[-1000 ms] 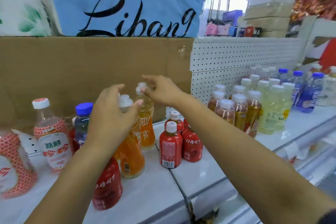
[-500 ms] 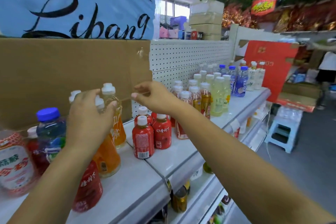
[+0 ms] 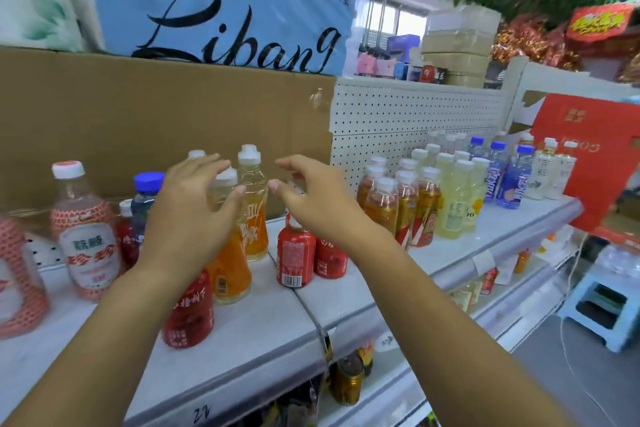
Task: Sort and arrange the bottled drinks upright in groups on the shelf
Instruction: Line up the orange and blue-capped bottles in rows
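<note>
Your left hand [image 3: 187, 218] and right hand [image 3: 311, 198] have let go and hover open, so the orange bottles [image 3: 254, 218], upright on the shelf [image 3: 263, 315] left of the red bottles [image 3: 296, 253], look grouped.

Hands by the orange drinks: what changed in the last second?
The right hand let go of the white cap of the rear clear plastic bottle of orange drink and drew back, fingers spread. The left hand opened off the cap of the front orange bottle. Both bottles stayed upright on the white shelf.
</note>
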A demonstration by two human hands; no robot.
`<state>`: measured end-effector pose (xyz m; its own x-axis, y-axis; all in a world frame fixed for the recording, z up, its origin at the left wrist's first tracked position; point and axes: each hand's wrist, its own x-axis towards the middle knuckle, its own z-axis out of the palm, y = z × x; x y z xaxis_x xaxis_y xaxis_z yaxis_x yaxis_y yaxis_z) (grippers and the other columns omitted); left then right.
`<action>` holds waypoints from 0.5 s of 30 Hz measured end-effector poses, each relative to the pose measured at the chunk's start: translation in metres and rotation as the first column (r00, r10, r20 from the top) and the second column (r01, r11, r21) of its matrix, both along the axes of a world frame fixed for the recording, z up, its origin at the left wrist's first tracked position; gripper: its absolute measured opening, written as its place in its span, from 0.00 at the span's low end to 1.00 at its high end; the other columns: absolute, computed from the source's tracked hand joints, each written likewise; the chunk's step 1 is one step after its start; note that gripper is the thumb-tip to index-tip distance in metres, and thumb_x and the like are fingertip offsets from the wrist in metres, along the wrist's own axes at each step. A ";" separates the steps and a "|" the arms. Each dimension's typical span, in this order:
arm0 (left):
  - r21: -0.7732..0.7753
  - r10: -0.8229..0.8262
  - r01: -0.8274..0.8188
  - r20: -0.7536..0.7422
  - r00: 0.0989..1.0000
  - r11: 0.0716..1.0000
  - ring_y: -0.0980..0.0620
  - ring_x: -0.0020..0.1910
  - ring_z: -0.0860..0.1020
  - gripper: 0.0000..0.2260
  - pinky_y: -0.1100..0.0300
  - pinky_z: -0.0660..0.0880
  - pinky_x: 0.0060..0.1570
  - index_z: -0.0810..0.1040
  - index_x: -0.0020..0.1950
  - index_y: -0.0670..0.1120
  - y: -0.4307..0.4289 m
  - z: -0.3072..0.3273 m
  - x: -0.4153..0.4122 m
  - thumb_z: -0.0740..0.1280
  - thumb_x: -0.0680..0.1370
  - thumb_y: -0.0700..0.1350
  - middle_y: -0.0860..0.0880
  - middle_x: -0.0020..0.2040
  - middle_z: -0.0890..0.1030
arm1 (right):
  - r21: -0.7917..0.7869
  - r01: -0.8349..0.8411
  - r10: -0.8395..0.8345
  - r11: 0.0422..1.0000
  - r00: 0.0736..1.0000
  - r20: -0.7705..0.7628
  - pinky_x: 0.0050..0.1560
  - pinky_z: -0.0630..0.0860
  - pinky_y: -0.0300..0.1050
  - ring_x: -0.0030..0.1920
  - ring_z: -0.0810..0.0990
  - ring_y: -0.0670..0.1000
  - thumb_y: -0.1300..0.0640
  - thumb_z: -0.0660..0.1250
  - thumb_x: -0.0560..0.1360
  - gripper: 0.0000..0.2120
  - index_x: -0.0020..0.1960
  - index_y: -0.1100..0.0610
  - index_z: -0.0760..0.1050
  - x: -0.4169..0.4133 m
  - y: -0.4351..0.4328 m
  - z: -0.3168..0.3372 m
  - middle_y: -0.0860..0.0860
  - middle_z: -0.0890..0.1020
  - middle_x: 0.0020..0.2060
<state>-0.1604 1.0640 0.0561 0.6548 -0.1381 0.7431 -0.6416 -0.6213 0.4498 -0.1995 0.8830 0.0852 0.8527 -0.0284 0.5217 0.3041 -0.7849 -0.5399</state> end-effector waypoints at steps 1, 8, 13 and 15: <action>-0.002 0.027 -0.027 0.002 1.000 1.000 0.44 0.69 0.71 0.19 0.49 0.67 0.69 0.79 0.67 0.43 0.004 0.000 -0.007 0.72 0.77 0.46 0.44 0.68 0.78 | -0.008 -0.028 0.028 1.000 0.999 0.029 0.68 0.73 0.50 0.65 0.77 0.50 0.51 0.67 0.80 0.21 0.71 0.56 0.74 -0.003 0.004 0.000 0.51 0.79 0.66; 0.009 0.289 -0.289 -0.025 0.957 0.957 0.45 0.67 0.74 0.18 0.53 0.67 0.67 0.79 0.66 0.43 0.061 -0.020 -0.070 0.72 0.77 0.44 0.45 0.65 0.80 | 0.064 -0.267 0.254 0.962 0.955 0.153 0.61 0.76 0.45 0.54 0.76 0.40 0.53 0.71 0.78 0.18 0.67 0.55 0.77 -0.034 0.038 -0.021 0.46 0.82 0.59; 0.108 0.510 -0.499 -0.120 0.852 0.860 0.46 0.70 0.71 0.19 0.50 0.65 0.71 0.79 0.67 0.44 0.121 -0.056 -0.122 0.70 0.79 0.52 0.46 0.68 0.78 | 0.174 -0.386 0.383 0.906 0.922 0.050 0.60 0.76 0.42 0.59 0.79 0.44 0.50 0.71 0.78 0.16 0.65 0.52 0.78 -0.052 0.078 -0.066 0.44 0.81 0.59; 0.140 0.571 -0.555 -0.138 0.809 0.820 0.45 0.69 0.72 0.19 0.51 0.65 0.70 0.79 0.66 0.43 0.139 -0.066 -0.140 0.70 0.79 0.52 0.46 0.67 0.78 | 0.196 -0.411 0.419 0.890 0.908 0.001 0.60 0.77 0.45 0.58 0.80 0.47 0.51 0.71 0.78 0.17 0.66 0.52 0.78 -0.055 0.100 -0.084 0.46 0.82 0.59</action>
